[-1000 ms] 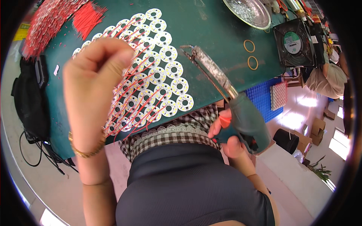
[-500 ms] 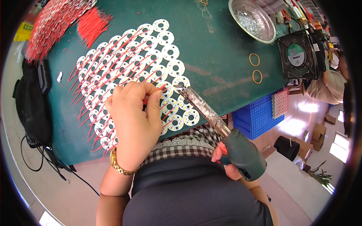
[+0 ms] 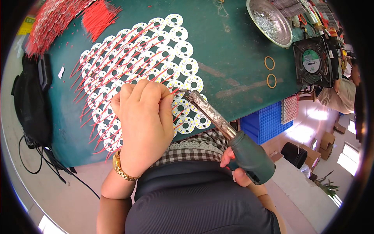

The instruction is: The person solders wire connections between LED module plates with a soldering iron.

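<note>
Round white LED circuit boards with centre holes lie in close rows on the green table, thin red wires running across most of them. My left hand, a gold watch at its wrist, is over the near rows with thumb and forefinger pinched on a red wire. The wire's end lies over a board in the column second from the right. There the tip of a soldering iron meets or nearly meets it. My right hand is closed around the iron's dark green handle, which hides much of that hand.
Bundles of red wires lie at the far left, beside a black bag. A metal bowl, two rubber bands and a black fan are on the right. Blue crates stand beyond the table edge. Another person sits far right.
The iron's tip has come left and closer to the wire end at my left fingertips. My left hand keeps its pinch on the wire. The whole view has shifted slightly.
</note>
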Tool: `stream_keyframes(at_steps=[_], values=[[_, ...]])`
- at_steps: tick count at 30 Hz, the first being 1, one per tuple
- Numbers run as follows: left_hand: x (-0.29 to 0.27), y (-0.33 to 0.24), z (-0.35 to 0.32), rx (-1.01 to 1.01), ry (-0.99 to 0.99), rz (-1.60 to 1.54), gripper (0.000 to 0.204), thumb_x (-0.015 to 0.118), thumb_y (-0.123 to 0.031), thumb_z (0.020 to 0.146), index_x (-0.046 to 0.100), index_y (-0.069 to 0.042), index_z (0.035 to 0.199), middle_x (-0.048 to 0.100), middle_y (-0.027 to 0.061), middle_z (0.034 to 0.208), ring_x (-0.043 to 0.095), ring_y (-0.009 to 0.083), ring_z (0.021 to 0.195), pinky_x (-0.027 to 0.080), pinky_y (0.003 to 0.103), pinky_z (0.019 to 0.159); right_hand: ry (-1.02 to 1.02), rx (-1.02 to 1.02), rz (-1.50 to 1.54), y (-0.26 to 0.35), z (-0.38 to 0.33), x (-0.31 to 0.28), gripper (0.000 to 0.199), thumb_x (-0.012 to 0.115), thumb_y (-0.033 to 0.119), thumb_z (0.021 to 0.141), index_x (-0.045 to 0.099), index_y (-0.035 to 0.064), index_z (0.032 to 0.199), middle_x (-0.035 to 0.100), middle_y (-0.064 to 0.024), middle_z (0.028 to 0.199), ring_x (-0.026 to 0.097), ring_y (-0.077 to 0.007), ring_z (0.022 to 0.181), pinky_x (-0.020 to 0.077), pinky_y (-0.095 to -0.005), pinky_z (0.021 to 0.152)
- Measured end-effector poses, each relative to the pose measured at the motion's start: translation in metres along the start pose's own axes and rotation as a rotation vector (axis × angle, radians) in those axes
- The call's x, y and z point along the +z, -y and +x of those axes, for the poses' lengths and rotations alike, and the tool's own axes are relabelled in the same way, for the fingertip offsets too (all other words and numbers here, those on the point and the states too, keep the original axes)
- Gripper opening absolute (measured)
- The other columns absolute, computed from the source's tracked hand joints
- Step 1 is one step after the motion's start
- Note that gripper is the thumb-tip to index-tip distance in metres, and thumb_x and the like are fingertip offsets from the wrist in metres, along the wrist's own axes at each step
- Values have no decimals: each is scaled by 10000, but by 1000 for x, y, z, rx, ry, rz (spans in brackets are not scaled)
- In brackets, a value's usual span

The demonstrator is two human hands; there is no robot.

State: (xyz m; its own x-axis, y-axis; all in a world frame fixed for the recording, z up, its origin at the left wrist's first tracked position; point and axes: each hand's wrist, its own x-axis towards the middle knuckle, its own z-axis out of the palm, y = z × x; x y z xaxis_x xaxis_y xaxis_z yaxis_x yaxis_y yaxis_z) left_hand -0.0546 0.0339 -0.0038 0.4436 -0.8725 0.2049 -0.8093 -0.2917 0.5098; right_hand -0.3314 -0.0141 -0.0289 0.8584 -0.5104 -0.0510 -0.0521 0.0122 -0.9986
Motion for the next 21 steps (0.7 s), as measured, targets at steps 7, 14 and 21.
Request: stream_keyframes(at_steps=[7,14,21], values=[[0,3,0,16,-14,6,107,667,-49,793,578,-91,834,552,45,798,472,251,776,298,405,762,-60,108,48,4,-2,6,419,653,319,885,469,14,1105,556,-147,920,587,-220,791,496,-332,691],[2,0,0,16,-31,13,95,669,-60,800,584,-87,834,548,45,794,478,254,794,309,413,783,-121,256,49,6,-6,7,436,664,389,879,450,55,1060,535,-117,929,577,-204,827,492,-331,735],[2,-1,-1,17,-37,23,94,672,-68,802,582,-88,824,546,49,792,477,258,795,311,415,783,-155,271,85,11,-2,12,458,681,397,867,455,54,1071,537,-122,935,578,-207,824,492,-330,728]])
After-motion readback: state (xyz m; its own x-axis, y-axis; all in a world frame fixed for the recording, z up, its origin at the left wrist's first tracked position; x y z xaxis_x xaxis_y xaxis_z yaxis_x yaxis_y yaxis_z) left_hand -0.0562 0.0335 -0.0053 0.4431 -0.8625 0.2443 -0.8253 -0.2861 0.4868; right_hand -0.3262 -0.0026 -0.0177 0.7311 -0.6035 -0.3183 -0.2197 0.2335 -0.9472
